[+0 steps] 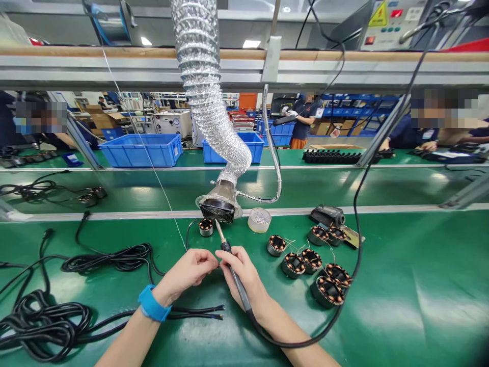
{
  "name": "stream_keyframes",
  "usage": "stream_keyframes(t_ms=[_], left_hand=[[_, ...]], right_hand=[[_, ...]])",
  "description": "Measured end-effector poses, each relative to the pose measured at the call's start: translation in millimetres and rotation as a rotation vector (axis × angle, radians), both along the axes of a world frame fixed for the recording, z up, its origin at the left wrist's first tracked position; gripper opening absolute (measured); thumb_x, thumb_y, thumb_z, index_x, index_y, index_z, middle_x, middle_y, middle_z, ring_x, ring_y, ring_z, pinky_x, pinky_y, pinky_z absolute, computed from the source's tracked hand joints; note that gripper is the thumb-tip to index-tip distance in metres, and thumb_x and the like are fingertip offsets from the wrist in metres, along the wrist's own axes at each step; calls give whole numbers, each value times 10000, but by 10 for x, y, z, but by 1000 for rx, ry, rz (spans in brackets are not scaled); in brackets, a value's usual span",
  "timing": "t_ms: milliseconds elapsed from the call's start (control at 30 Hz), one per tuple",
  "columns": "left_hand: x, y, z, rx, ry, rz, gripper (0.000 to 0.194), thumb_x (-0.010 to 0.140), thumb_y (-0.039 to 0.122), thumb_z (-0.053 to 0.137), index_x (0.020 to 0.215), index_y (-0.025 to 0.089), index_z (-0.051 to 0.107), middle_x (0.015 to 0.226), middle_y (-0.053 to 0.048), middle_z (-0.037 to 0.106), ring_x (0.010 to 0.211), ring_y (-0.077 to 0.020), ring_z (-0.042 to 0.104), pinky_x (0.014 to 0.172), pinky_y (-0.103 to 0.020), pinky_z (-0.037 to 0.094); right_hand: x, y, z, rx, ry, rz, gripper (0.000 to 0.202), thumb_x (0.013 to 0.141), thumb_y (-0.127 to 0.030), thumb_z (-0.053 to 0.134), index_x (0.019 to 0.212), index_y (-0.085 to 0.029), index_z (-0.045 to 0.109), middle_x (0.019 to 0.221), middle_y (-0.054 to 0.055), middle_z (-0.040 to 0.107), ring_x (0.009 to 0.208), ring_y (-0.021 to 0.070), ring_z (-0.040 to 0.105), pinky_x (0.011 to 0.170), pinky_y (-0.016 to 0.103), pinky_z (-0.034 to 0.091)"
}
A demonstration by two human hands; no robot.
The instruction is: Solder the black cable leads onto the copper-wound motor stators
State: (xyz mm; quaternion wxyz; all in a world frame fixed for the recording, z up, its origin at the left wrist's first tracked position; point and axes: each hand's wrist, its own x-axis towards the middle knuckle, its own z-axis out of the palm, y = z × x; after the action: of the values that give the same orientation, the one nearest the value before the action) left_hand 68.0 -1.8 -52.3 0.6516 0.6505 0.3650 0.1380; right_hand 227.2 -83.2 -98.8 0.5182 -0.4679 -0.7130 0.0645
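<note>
My right hand (244, 278) is closed around the dark grip of a soldering iron (239, 288), whose tip points up and away. My left hand (193, 267) is closed in a pinch, its fingertips close to the right ones. A thin solder wire (158, 178) runs straight down from a spool (110, 23) to my left hand. Something small and dark shows between the fingertips of both hands, too small to name. Just beyond the iron's tip sits a stator with copper coils (206, 228), a black cable (188, 234) leading from it towards my left hand.
A fume hood (221, 199) on a foil duct (202, 81) hangs ahead. Several stators (294, 265) and a round tub (259, 220) stand right; black cables (42, 321) lie left. The iron's cord (357, 214) loops right. Blue bins (143, 151) and several people (303, 120) are beyond.
</note>
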Motion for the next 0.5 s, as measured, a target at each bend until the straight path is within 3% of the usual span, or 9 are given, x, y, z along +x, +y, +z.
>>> stream_keyframes(t_ms=[233, 500], left_hand=[[22, 46, -84, -44, 19, 81, 335, 690, 472, 680, 689, 162, 555, 530, 88, 338, 462, -53, 180, 436, -239, 95], [-6, 58, -79, -45, 52, 65, 238, 692, 385, 634, 697, 154, 573, 543, 77, 376, 457, -52, 199, 432, -236, 97]], right_hand=[[-5, -25, 53, -64, 99, 9, 474, 900, -77, 475, 1329, -275, 512, 1047, 57, 502, 842, 133, 611, 777, 269, 538], [-16, -8, 57, -121, 195, -35, 424, 886, -105, 514, 1279, -258, 553, 1039, 53, 528, 805, 126, 626, 765, 258, 552]])
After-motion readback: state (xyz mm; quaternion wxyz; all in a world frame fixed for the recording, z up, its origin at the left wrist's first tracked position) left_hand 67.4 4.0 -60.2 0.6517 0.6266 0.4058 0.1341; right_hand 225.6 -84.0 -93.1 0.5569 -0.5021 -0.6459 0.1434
